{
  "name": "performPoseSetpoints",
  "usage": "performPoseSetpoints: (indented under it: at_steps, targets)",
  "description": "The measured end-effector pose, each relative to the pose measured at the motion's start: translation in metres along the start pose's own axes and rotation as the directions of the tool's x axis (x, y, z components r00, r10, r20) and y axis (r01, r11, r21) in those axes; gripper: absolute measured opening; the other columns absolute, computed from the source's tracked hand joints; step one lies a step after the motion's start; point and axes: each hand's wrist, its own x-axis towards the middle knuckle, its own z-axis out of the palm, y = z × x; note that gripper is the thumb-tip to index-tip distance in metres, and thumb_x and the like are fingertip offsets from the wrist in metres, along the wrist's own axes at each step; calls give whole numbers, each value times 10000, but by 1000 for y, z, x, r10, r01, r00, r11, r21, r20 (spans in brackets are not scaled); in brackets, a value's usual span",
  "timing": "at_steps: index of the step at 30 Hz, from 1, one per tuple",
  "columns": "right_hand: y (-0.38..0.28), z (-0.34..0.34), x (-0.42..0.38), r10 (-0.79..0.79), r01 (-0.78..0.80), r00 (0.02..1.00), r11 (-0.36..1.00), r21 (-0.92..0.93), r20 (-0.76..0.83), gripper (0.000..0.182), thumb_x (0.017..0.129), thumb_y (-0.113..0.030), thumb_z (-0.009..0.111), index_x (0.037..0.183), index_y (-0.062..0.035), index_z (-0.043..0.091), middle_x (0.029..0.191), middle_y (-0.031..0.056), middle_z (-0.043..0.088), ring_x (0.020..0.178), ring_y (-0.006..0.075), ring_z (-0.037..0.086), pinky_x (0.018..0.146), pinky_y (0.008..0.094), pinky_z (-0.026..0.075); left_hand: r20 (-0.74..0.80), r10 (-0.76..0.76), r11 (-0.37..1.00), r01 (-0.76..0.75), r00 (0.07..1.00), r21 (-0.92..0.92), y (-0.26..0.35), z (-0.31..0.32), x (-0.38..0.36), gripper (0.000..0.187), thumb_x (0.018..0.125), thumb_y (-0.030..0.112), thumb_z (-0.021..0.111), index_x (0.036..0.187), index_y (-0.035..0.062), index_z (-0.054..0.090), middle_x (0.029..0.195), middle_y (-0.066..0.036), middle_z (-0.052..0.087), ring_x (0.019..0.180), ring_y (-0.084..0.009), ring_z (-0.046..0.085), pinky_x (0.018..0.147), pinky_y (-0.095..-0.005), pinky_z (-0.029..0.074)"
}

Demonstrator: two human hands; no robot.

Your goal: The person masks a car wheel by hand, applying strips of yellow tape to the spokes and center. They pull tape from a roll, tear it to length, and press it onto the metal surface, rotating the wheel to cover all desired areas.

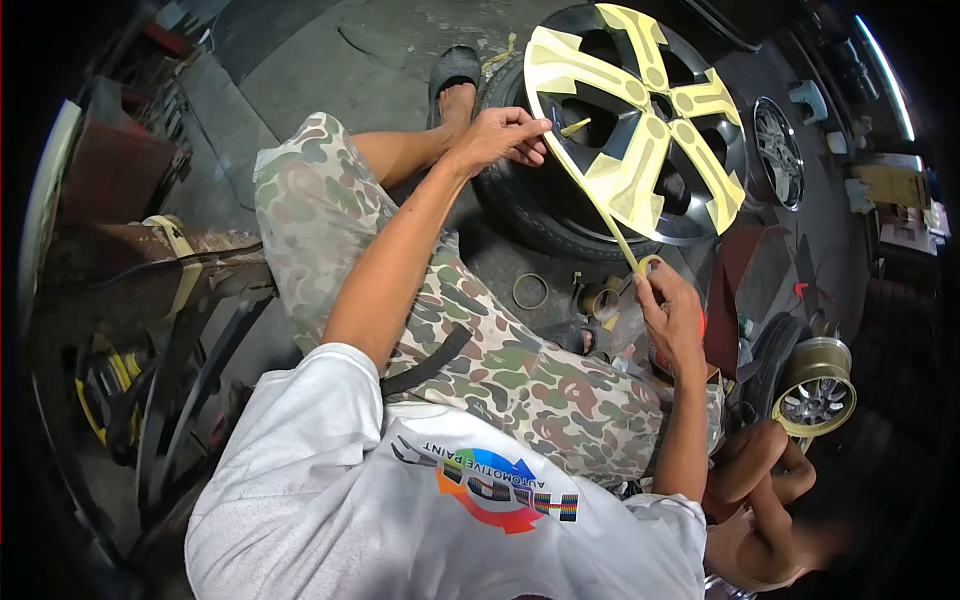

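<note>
An alloy wheel (683, 178) with dark spokes, largely covered in pale yellow masking tape, lies tilted on top of a black tire (505, 205). My left hand (505, 137) is at the wheel's near left edge, fingers curled and thumb against the rim. Between my two hands a narrow strip of masking tape (617, 232) runs along that edge and stretches off it. My right hand (668, 312) is closed around the roll of masking tape (650, 264), just below the wheel. How the left fingertips meet the rim is partly hidden.
Tape rings (530, 291) and a brown tape roll (598, 300) lie on the floor by my legs. A gold wheel (815, 388) and a tire stand at right, near another seated person (760, 500). A chrome wheel (777, 150) stands behind. Black parts (200, 380) are at left.
</note>
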Motion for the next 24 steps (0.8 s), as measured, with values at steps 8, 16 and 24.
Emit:
performPoseSetpoints:
  at_steps: [8,16,24]
  targets:
    - [2,4,-2,-85,87,994,996,-20,63,305,966,-199,642,799,44,566,779,194,524,720,404,561,640,449,428,-4,-33,999,33,999,36,0,8,-6,363,956,371,746,1030,29,648,921,-86,724,756,-148,731,637,-217,566]
    - [16,-1,5,-66,66,998,998,10,11,303,966,-204,644,820,52,574,784,193,538,717,413,550,646,458,422,41,-64,998,63,997,21,-11,22,-12,356,968,329,736,1068,-2,649,919,-111,713,762,-167,724,712,-256,613]
    - [31,-13,15,-23,26,994,999,-27,111,339,978,-242,635,834,59,574,795,188,547,739,401,573,675,458,436,34,-54,998,53,998,37,-15,29,-15,354,974,324,729,1074,-8,659,918,-112,716,764,-170,726,717,-255,612]
